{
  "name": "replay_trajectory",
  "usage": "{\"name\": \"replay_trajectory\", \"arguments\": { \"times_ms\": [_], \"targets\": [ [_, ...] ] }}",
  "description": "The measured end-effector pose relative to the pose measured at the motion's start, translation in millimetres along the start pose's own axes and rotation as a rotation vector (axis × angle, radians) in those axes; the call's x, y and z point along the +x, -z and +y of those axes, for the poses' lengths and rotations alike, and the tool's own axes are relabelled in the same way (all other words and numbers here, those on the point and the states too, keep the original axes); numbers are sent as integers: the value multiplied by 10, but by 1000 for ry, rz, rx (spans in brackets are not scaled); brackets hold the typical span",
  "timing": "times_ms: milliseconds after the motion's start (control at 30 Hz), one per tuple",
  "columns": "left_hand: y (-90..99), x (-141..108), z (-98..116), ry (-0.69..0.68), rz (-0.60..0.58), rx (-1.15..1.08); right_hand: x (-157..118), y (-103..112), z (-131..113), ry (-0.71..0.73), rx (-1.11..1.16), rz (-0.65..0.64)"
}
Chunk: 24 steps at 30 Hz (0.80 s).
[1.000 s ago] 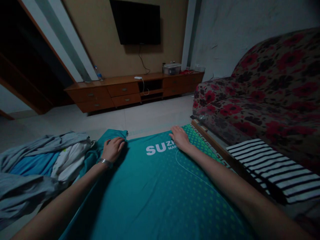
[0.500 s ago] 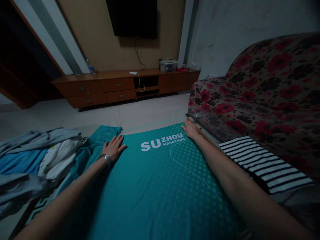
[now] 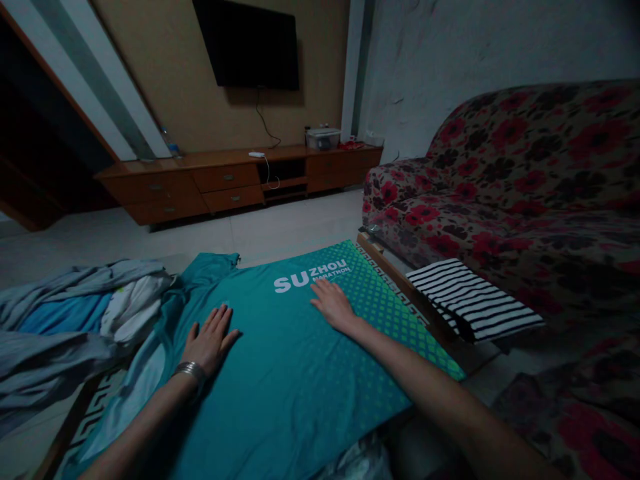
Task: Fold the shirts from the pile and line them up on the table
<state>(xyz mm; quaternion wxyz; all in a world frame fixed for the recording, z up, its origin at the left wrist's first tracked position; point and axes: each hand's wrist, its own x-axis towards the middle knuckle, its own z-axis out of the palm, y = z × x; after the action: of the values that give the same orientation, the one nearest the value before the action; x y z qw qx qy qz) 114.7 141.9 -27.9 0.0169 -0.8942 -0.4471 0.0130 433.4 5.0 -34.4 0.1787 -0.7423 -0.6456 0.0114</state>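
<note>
A teal T-shirt (image 3: pixel 280 353) with green dots and white "SUZHOU MARATHON" lettering lies spread on a low table (image 3: pixel 387 273), whose patterned edge shows on the right. My left hand (image 3: pixel 207 343), with silver bangles at the wrist, rests flat on the shirt's left part, fingers outstretched. Just below the lettering, my right hand (image 3: pixel 334 305) lies palm down on the fabric with its fingers extended. Neither hand grips the cloth. The shirt's far left portion is bunched up beside the pile of clothes.
Grey, blue and white clothes (image 3: pixel 65 320) are heaped at the left. A striped folded garment (image 3: pixel 473 300) sits to the right, near the floral sofa (image 3: pixel 480 187). Across the tiled floor (image 3: pixel 280 223) stands a wooden TV cabinet (image 3: pixel 175 187) below a television (image 3: pixel 250 43).
Both hands have drawn back toward me over the shirt. My right hand has left the shirt's far right corner and moved inward, uncovering the table's patterned border. The view has shifted slightly.
</note>
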Motion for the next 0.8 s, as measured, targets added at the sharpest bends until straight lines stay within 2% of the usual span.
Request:
{"name": "replay_trajectory", "arguments": {
  "times_ms": [133,200,233,267,333,400,500,567,600,667,800],
  "targets": [
    [48,-523,-723,150,-5,25,-440,454,1068,-223,-159,88],
    [145,-810,-916,241,-1,33,-614,598,1343,-281,-207,92],
    [209,-937,-930,280,12,41,-674,637,1363,-309,-232,110],
    [278,-1045,-883,307,33,54,-717,655,1293,-313,-250,124],
    [396,-1195,-630,302,100,87,-776,637,898,-262,-257,148],
    [452,-1277,-246,222,133,86,-837,558,261,-140,-210,134],
    [398,-1381,274,108,70,3,-983,368,-677,64,-68,46],
    [315,-1491,418,89,17,-33,-1130,259,-971,140,-6,-1],
    [275,-1564,411,98,4,-38,-1221,232,-974,145,7,-15],
    [222,-1750,262,140,1,-31,-1443,247,-705,85,-11,-12],
    [219,-2248,-297,254,-4,6,-1958,474,419,-135,-131,79]
  ]
}}
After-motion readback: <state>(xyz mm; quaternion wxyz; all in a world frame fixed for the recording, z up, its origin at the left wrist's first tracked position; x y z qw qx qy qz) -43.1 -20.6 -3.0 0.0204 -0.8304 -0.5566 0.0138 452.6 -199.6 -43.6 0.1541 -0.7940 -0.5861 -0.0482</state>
